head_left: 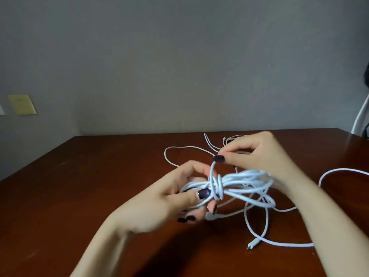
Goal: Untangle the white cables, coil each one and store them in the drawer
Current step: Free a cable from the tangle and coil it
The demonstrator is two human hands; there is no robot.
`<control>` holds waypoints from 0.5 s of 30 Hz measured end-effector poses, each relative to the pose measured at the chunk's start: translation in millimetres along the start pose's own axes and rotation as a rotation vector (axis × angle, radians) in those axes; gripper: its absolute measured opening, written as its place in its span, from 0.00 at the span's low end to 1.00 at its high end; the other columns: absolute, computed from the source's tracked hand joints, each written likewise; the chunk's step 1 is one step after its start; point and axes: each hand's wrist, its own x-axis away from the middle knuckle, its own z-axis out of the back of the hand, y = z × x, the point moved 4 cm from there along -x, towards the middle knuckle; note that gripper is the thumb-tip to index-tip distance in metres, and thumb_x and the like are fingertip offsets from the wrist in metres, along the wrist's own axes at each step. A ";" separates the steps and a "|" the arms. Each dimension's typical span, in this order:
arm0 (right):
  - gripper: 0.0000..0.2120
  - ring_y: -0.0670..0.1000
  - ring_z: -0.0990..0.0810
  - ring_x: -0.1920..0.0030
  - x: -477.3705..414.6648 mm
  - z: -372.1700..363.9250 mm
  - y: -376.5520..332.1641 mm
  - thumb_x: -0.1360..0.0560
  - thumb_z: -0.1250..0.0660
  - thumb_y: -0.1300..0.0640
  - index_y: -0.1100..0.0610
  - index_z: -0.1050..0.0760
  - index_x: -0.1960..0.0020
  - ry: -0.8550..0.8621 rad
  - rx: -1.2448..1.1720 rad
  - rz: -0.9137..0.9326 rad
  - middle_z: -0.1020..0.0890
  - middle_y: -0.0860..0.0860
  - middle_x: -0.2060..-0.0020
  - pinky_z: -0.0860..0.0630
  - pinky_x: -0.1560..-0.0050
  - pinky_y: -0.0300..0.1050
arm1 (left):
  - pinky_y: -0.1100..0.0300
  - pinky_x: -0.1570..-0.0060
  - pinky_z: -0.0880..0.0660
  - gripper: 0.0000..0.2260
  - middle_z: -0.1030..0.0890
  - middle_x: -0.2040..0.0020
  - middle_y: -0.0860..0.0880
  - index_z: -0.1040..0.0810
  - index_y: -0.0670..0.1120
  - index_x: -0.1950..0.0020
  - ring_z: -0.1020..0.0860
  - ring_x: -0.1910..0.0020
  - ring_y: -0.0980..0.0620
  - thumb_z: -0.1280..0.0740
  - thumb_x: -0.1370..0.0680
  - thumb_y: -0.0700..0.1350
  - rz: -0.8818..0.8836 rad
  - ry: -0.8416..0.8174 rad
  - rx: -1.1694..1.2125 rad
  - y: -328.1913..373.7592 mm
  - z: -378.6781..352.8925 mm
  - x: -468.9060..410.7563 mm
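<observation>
Left hand and right hand hold a white coil over the table.
Left fingers curl round the coil's left end. Its long axis runs left to right above the table's middle. Right thumb and finger pinch the strand rising from its wrap. Loose cables lie on the table's right.

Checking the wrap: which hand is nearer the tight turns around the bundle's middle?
Left. The left hand grips the bundle beside the turns; the right hand pinches the cable strand above them.

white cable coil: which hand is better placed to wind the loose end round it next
Right: the right hand pinches the loose end above the coil, while the left hand holds the coil.
</observation>
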 end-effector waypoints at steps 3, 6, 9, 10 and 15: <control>0.14 0.36 0.26 0.76 -2.5 -10.8 7.1 0.38 0.27 0.71 0.52 0.20 0.72 -0.026 -0.096 -0.091 0.23 0.43 0.80 0.33 0.71 0.25 | 0.67 0.72 0.33 0.17 0.23 0.63 0.45 0.35 0.40 0.37 0.32 0.74 0.55 0.39 0.24 0.38 -0.060 0.167 0.143 1.1 8.4 -1.0; 0.15 0.34 0.21 0.63 -0.1 -14.1 21.4 0.25 0.31 0.61 0.43 0.19 0.64 0.019 0.382 -0.025 0.18 0.36 0.67 0.28 0.58 0.34 | 0.68 0.75 0.33 0.19 0.25 0.64 0.43 0.34 0.37 0.35 0.33 0.75 0.56 0.40 0.26 0.36 -0.179 0.363 0.269 6.3 22.2 -0.4; 0.08 0.45 0.20 0.58 5.5 -25.2 21.2 0.23 0.39 0.48 0.35 0.26 0.49 -0.065 0.630 0.020 0.17 0.45 0.62 0.25 0.52 0.47 | 0.69 0.76 0.33 0.14 0.26 0.65 0.45 0.31 0.34 0.38 0.33 0.74 0.57 0.40 0.23 0.35 -0.205 0.577 0.211 7.4 38.7 2.4; 0.08 0.46 0.22 0.61 7.8 -26.6 17.8 0.22 0.42 0.46 0.36 0.27 0.46 -0.080 0.705 0.043 0.19 0.46 0.65 0.25 0.54 0.45 | 0.69 0.76 0.34 0.12 0.26 0.65 0.46 0.31 0.34 0.38 0.34 0.74 0.57 0.42 0.21 0.34 -0.179 0.650 0.162 5.4 43.5 3.8; 0.16 0.48 0.22 0.65 14.1 -37.1 -4.7 0.20 0.48 0.47 0.45 0.21 0.51 -0.051 1.024 0.238 0.20 0.46 0.67 0.28 0.66 0.43 | 0.67 0.73 0.32 0.09 0.23 0.64 0.47 0.27 0.42 0.44 0.29 0.73 0.59 0.44 0.20 0.33 -0.054 1.006 -0.367 -7.8 63.5 14.1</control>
